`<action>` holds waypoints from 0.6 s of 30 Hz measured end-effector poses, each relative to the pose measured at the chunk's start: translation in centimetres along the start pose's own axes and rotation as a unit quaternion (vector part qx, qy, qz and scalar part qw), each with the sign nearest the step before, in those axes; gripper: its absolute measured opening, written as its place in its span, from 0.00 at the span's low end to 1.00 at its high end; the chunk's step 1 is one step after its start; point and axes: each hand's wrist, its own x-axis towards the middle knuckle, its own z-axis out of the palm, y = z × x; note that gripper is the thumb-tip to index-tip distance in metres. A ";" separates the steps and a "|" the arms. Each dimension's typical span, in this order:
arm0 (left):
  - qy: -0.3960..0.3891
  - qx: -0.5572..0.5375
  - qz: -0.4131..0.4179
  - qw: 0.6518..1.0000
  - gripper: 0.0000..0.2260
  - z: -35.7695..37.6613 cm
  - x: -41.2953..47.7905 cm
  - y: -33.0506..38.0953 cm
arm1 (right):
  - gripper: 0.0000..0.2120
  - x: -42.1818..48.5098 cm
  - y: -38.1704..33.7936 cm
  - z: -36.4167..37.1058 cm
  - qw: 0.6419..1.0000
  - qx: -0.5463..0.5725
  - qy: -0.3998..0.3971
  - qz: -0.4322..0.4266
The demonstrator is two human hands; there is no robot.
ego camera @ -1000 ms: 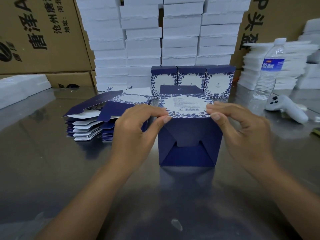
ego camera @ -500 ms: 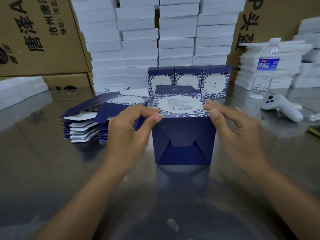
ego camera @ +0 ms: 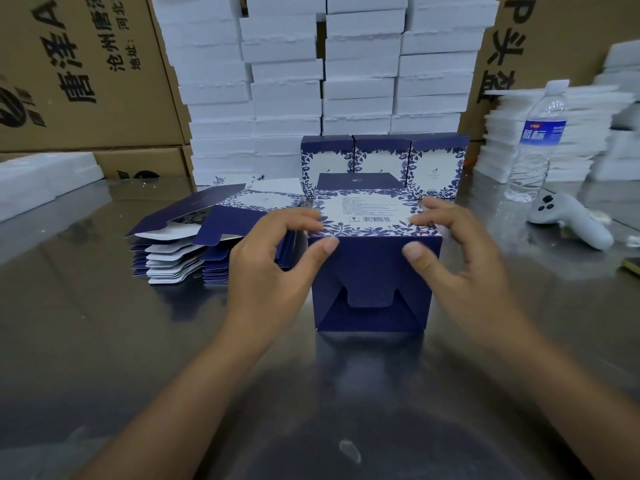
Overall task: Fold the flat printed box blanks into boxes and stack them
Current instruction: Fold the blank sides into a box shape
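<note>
While upright, one box [ego camera: 372,271], left hand [ego camera: 270,268] and right hand [ego camera: 460,268] fingers [ego camera: 433,216] tight on top; three boxes [ego camera: 381,157] behind

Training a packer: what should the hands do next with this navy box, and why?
Probably lift the navy floral-printed cardboard box onto the three finished boxes behind: its bottom flaps look locked; left hand and right hand pinch its top edge.

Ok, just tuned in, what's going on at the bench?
A person is folding a navy printed box on the steel table. The left hand and right hand each pinch its top front edge, thumbs on the face with tucked flaps, which faces the camera. A pile of flat blanks lies to its left; three finished boxes stand in a row behind.
</note>
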 end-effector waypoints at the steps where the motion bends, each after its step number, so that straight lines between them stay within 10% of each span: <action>1: -0.020 -0.008 -0.020 1.000 0.13 0.1 -0.1 -0.1 | 0.14 -0.1 0.0 0.1 1.000 -0.008 -0.015 0.007; 6: -0.141 -0.055 -0.128 0.980 0.34 0.8 -1.1 -0.9 | 0.23 -0.4 0.4 0.3 0.999 -0.021 -0.048 -0.013; 18: -0.064 0.009 -0.087 0.994 0.31 1.6 -1.5 -0.2 | 0.26 -0.4 0.9 0.7 0.997 -0.046 0.033 -0.051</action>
